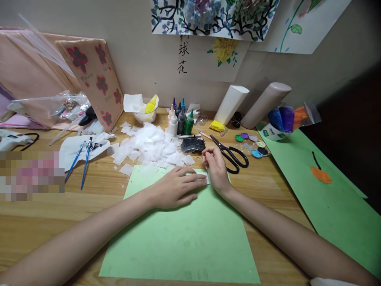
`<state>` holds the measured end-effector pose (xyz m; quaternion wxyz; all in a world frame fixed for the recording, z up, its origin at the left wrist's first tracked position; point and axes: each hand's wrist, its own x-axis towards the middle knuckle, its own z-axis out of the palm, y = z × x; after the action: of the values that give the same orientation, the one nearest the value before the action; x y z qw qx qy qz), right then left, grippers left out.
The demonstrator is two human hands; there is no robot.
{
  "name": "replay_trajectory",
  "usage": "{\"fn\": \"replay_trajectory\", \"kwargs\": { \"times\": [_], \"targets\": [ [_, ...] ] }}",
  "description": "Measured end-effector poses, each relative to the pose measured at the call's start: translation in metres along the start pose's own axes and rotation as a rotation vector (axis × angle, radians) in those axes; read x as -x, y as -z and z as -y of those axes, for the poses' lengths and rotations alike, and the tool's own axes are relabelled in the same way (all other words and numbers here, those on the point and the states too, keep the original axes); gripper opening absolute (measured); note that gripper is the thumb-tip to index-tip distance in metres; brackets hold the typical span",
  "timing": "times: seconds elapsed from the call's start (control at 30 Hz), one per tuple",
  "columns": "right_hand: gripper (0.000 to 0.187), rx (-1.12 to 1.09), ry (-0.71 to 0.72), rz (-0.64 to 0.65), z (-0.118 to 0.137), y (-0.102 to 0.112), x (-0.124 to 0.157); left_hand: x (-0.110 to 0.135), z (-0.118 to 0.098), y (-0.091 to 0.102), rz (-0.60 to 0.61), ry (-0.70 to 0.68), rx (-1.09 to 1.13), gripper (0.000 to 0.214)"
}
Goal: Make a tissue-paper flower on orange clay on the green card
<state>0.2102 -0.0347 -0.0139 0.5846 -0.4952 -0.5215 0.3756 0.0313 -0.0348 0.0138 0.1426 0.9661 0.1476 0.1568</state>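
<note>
A light green paper sheet (181, 238) lies on the wooden table in front of me. My left hand (175, 187) rests flat on its far edge, fingers stretched out and pressing down a small white paper square (204, 176). My right hand (214, 167) is just to the right of it, fingers curled in a loose pinch above that square; I cannot make out anything in them. A heap of white paper squares (150, 149) lies just beyond the green sheet.
Black scissors (232, 154) lie right of my right hand. Small paint bottles (181, 119), a plastic cup (145, 113), two blue brushes (80, 159), paint pots (253, 143), two paper rolls (256, 105) and another green sheet (327, 198) surround the work area.
</note>
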Motion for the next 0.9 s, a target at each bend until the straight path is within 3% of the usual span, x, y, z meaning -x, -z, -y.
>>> {"fn": "replay_trajectory", "kwargs": {
  "times": [0.13, 0.37, 0.47, 0.6, 0.77, 0.9],
  "targets": [
    [0.013, -0.026, -0.026, 0.03, 0.002, -0.001, 0.0, -0.001, -0.002, 0.001, 0.058, 0.035, -0.012, 0.024],
    [0.014, -0.016, -0.024, 0.051, 0.004, -0.001, -0.001, -0.002, -0.001, 0.001, -0.011, 0.121, -0.095, 0.028],
    [0.014, 0.0, -0.024, 0.057, 0.004, -0.001, -0.001, -0.001, 0.0, -0.001, -0.056, 0.152, -0.096, 0.018],
    [0.014, 0.059, -0.015, 0.138, 0.007, -0.001, 0.0, 0.001, 0.004, -0.003, -0.15, 0.192, -0.026, 0.016],
    [0.018, 0.205, 0.015, 0.373, 0.013, -0.001, 0.003, 0.002, 0.01, -0.002, -0.405, 0.416, 0.209, 0.014],
    [0.016, 0.219, 0.012, 0.378, 0.015, -0.002, 0.003, 0.002, 0.01, 0.0, -0.463, 0.482, 0.245, 0.01]
  ]
}}
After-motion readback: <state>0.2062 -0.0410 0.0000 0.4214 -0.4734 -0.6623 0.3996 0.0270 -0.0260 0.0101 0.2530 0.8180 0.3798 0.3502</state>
